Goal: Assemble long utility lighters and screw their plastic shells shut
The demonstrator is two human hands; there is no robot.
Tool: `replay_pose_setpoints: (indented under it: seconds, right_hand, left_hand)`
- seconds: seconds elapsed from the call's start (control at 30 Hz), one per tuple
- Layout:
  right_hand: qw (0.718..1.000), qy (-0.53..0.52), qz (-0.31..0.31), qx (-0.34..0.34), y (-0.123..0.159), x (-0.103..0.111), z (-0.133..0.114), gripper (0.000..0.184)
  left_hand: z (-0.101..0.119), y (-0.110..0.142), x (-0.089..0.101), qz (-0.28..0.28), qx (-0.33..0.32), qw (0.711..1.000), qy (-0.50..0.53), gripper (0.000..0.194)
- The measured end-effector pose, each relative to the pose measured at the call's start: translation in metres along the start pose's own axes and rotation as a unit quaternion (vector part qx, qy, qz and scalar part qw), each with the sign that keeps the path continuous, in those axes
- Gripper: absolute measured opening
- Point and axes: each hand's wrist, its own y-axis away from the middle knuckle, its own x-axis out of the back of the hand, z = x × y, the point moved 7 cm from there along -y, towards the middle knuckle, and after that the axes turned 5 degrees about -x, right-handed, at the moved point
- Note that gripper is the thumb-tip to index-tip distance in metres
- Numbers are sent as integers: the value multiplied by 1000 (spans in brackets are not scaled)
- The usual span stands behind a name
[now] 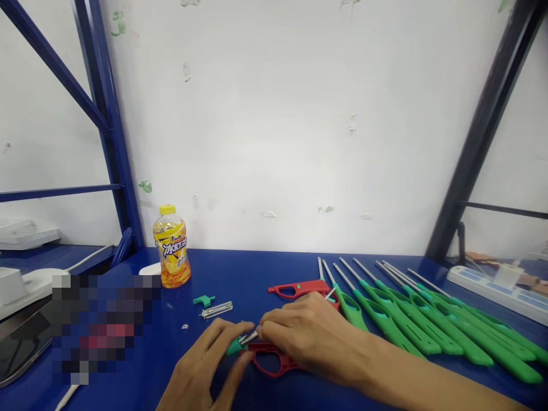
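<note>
My left hand [205, 362] has its thumb and index finger closed about the end of a red lighter casing [274, 371] lying low over the table. A small green piece [233, 346] shows at that end. My right hand [299, 328] is closed round slim metal tweezers [249, 337], whose prongs reach to the green piece and whose other end sticks out behind the knuckles. The palm side of the right hand hides part of the casing. Beyond it lies another red lighter part [299, 289]. A clear gas tank [217, 310] and a green trigger piece [204, 301] rest left of centre.
Several green long-nosed lighters [411, 325] lie in a slanted row on the right of the blue table [244, 274]. A yellow-capped drink bottle [172, 251] stands at the back left. Power strips [496, 292] and a dark phone [25, 342] sit towards the sides.
</note>
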Motion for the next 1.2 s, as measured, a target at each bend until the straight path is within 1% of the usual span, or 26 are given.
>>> replay_pose_setpoints:
  seconds: [0.03, 0.1, 0.17, 0.23, 0.3, 0.37, 0.43, 0.5, 0.57, 0.67, 0.77, 0.87, 1.2]
  right_hand:
    - [1000, -13, -8, -8, 0, 0, 1, 10]
    - [997, -48, -14, -51, 2, 2, 7, 7]
    - [989, -91, -8, -115, 8, 8, 18, 25]
    - [977, -122, -16, -174, 17, 11, 30, 45]
    - [966, -141, -54, -211, 27, 6, 38, 53]
    - [955, -163, -93, -229, 36, -1, 44, 50]
    - [948, -179, -115, -238, 42, -9, 48, 40]
    - [941, -192, -123, -249, 45, -16, 51, 30]
    - [937, -203, -123, -256, 45, -21, 54, 25]
    - [940, -206, -120, -244, 44, -27, 55, 20]
    - [945, -199, -121, -230, 44, -31, 55, 15]
    - [947, -198, -115, -226, 44, -32, 54, 14]
    - [955, -189, -85, -214, 50, -36, 48, 15]
  left_hand:
    - [-2, 1, -2, -11, 12, 1000, 11, 20]
    - [-7, 3, -5, -23, 38, 999, 17, 19]
    - [-11, 5, -5, -19, 51, 999, 8, 18]
    - [-13, 6, -4, -14, 56, 998, -6, 17]
    - [-16, 7, -5, -15, 64, 998, -18, 18]
    - [-19, 9, -6, -18, 69, 997, -28, 18]
    - [-23, 11, -9, -32, 73, 996, -35, 18]
    - [-29, 13, -13, -44, 73, 995, -43, 19]
    - [-34, 15, -15, -50, 68, 995, -53, 21]
    - [-37, 15, -16, -38, 51, 996, -64, 23]
    - [-35, 14, -18, -43, 41, 996, -68, 24]
    - [-33, 14, -21, -60, 40, 995, -73, 25]
    - [-36, 17, -24, -60, 30, 993, -93, 25]
